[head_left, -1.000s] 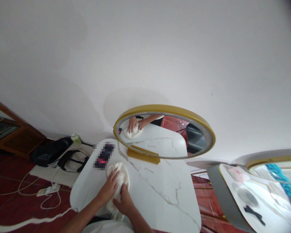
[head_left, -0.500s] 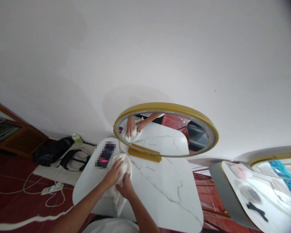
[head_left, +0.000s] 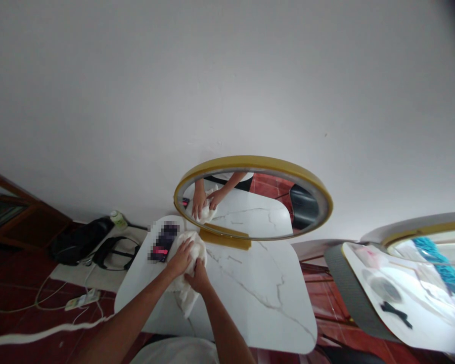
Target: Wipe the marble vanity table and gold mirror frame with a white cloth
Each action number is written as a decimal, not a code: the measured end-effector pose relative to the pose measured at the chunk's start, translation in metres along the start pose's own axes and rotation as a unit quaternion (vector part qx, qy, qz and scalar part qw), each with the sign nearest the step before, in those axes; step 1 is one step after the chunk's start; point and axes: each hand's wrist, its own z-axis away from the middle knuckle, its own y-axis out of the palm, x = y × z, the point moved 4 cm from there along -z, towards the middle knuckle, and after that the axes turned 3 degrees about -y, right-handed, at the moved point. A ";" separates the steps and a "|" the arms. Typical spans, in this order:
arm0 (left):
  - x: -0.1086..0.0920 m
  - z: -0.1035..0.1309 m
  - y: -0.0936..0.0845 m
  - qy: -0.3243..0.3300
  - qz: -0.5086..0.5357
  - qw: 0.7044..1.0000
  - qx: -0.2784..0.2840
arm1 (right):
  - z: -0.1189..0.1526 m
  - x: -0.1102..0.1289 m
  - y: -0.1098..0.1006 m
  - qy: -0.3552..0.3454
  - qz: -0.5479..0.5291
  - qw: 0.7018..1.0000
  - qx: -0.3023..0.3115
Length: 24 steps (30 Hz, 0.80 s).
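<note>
A bunched white cloth [head_left: 197,247] lies on the left part of a white marble-patterned table [head_left: 250,303]. My left hand [head_left: 181,257] rests over the cloth, its fingers curved onto it. Close beside it, my right hand [head_left: 199,277] grips the near right side of the cloth. A loose end of the cloth trails toward the table's front edge. Just left of the cloth is a dark phone [head_left: 166,240], partly blurred out. Behind the cloth stands a round gold-framed mirror [head_left: 258,163] on a gold base [head_left: 227,239], reflecting both hands.
A second white table [head_left: 424,323] with a black item [head_left: 396,313] and another mirror stands at the right. On the floor at left are a black bag [head_left: 79,240], a green-white bottle [head_left: 117,219], a power strip [head_left: 81,299] and cables. The wall rises behind.
Both hands and the cloth have shifted slightly away from me, toward the mirror base. The cloth's trailing end has drawn back from the table's front edge. The view has moved a little.
</note>
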 end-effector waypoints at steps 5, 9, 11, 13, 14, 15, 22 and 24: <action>-0.006 0.011 -0.004 -0.018 -0.023 0.999 0.026 | 0.011 -0.008 -0.009 -0.020 0.004 0.997 0.075; -0.018 0.034 -0.006 -0.047 -0.044 0.997 0.052 | 0.036 -0.020 -0.034 -0.029 0.029 0.993 0.107; -0.027 0.049 -0.002 -0.062 -0.050 0.994 0.071 | 0.054 -0.028 -0.051 -0.027 0.051 0.991 0.118; -0.038 0.065 0.006 -0.071 -0.050 0.992 0.093 | 0.070 -0.036 -0.069 -0.023 0.079 0.989 0.125; -0.044 0.073 0.011 -0.074 -0.048 0.991 0.104 | 0.078 -0.039 -0.077 -0.022 0.095 0.987 0.127; -0.050 0.080 0.016 -0.076 -0.044 0.990 0.114 | 0.085 -0.041 -0.084 -0.022 0.111 0.985 0.130; -0.069 0.108 0.029 -0.100 -0.022 0.987 0.126 | 0.103 -0.038 -0.094 -0.037 0.203 0.968 0.145; -0.063 0.112 0.024 -0.113 -0.020 0.986 0.120 | 0.100 -0.031 -0.087 -0.049 0.217 0.963 0.152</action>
